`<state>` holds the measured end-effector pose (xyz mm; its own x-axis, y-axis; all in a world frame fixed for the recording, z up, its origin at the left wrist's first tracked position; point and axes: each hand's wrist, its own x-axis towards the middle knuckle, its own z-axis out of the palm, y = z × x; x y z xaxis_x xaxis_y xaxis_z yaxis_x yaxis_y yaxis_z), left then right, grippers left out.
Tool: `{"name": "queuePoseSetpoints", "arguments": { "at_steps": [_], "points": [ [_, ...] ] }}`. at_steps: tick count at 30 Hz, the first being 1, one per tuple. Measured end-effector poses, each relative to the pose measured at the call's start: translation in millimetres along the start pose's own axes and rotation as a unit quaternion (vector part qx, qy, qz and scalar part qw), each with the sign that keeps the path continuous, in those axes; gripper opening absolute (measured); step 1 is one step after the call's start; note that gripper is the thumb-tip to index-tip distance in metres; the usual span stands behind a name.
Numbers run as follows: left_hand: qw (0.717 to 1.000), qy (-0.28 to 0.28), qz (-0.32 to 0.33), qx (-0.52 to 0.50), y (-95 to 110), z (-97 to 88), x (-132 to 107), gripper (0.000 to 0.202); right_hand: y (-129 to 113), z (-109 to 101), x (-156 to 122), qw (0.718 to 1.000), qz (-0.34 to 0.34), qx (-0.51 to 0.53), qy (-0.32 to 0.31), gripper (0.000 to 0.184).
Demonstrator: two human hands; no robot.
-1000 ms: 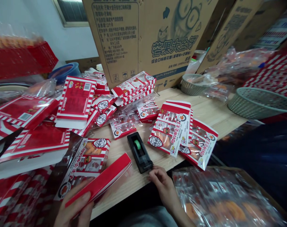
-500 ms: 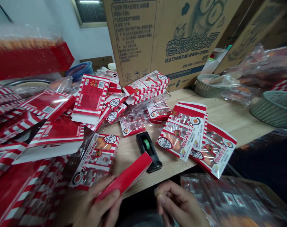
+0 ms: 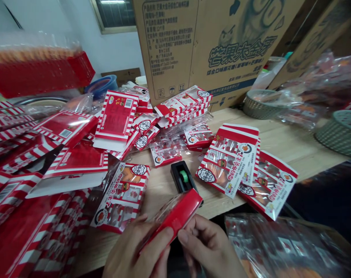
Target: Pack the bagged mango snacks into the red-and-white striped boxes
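Observation:
My left hand [image 3: 143,247] is wrapped round a red snack box [image 3: 177,216] with a clear window, tilted with one narrow red side up. At the box's right edge is my right hand [image 3: 208,245], thumb and forefinger pinched close together. Whatever is between those fingertips, if anything, is too small to make out. Just beyond the box stands a black tape dispenser [image 3: 179,173] with a green-cored roll, partly covered by the box. A filled window box [image 3: 124,193] lies left of it, and a box with its flap raised [image 3: 229,154] lies to the right.
Red-and-white striped boxes [image 3: 24,231] pile up on the left. A large cardboard carton [image 3: 175,50] stands at the back. Green baskets [image 3: 260,106] are at right. Clear-wrapped packs [image 3: 273,243] fill a container at lower right. Another window box [image 3: 268,185] lies near the table edge.
The left hand has moved the box rightward and turned it, so its window side shows more. My right hand has come in from apart to touch the box's edge.

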<state>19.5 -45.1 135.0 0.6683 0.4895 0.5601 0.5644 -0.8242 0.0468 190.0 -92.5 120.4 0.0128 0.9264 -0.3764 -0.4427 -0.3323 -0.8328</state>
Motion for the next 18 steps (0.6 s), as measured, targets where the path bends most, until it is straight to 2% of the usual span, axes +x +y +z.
{"name": "queuePoseSetpoints", "arguments": {
  "at_steps": [4, 8, 13, 15, 18],
  "points": [
    [0.998, -0.056, 0.017, 0.011, 2, -2.2, 9, 0.049, 12, -2, 10, 0.999, -0.040, 0.025, -0.022, 0.053],
    [0.997, -0.068, -0.003, -0.038, -3, -3.8, 17, 0.047, 15, 2, 20, 0.998, -0.049, -0.029, 0.027, 0.055],
    [0.994, -0.069, -0.038, -0.072, -11, -3.9, 20, 0.042, 31, -4, 32, 0.996, -0.026, -0.084, -0.004, 0.065],
    [0.995, -0.057, -0.055, -0.067, -10, -4.3, 21, 0.037, 31, -10, 31, 0.990, -0.054, -0.132, 0.017, 0.064],
    [0.996, -0.059, -0.040, -0.052, -8, -6.5, 25, 0.033, 21, -14, 27, 0.968, -0.143, -0.196, 0.058, 0.061]
  ]
}}
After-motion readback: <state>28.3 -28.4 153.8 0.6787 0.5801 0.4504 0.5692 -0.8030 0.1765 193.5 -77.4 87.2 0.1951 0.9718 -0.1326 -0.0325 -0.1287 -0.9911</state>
